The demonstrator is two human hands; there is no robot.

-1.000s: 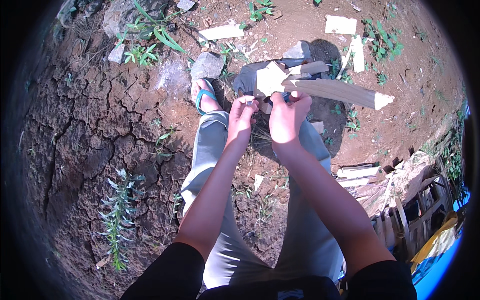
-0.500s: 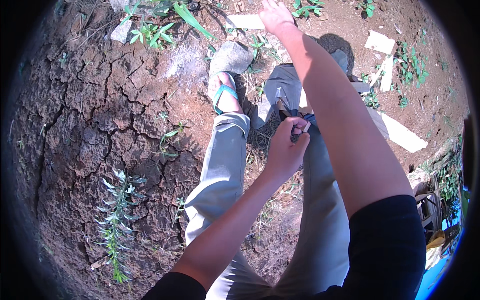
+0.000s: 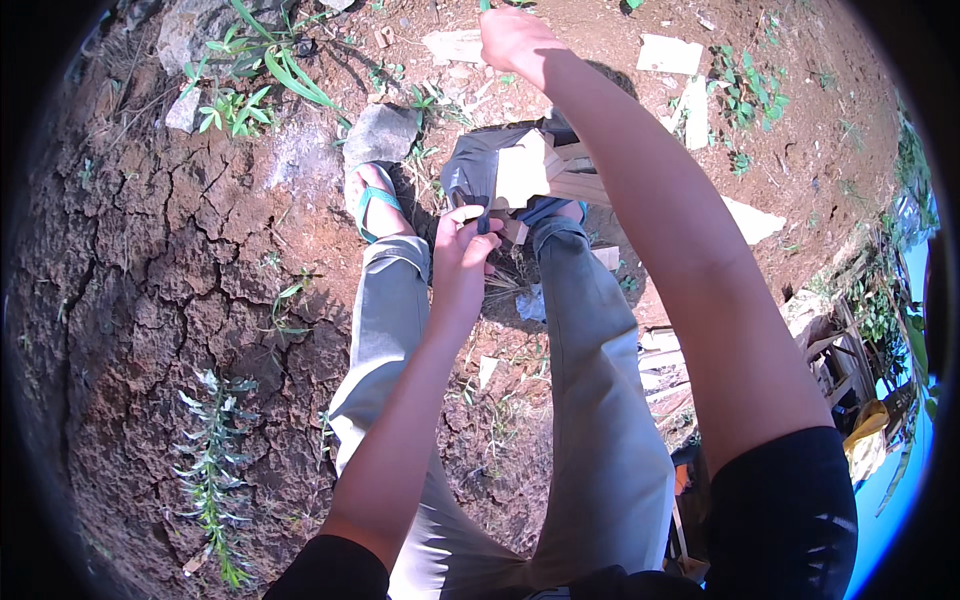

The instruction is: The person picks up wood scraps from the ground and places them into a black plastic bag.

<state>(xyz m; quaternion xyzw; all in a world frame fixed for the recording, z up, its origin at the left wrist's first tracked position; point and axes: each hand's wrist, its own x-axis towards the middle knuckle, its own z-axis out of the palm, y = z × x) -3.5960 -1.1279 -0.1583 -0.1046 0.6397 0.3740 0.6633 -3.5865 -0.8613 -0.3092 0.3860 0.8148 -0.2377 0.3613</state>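
My left hand (image 3: 465,258) pinches the near edge of a dark grey fabric bag (image 3: 468,165), which lies on the ground between and beyond my feet. Pale wood pieces (image 3: 524,172) poke out of the bag's mouth, some of them behind my right forearm. Stretched far forward, my right hand (image 3: 520,40) is curled close beside a flat pale wood offcut (image 3: 452,46) on the soil. Its fingertips are hidden behind the back of the hand, so whatever they grip cannot be made out. A bit of green shows just above the knuckles.
A grey stone (image 3: 380,133) lies by my left sandal (image 3: 378,208). More wood offcuts (image 3: 670,54) are scattered at the right, near low green plants (image 3: 750,92). Cracked brown soil (image 3: 180,240) spreads to the left, with a leafy weed (image 3: 215,470). A wood pile (image 3: 840,360) stands at right.
The view has shifted, so the bag and my left hand appear farther left. More wood in the bag shows now. My right hand has moved left and curled in beside the offcut.
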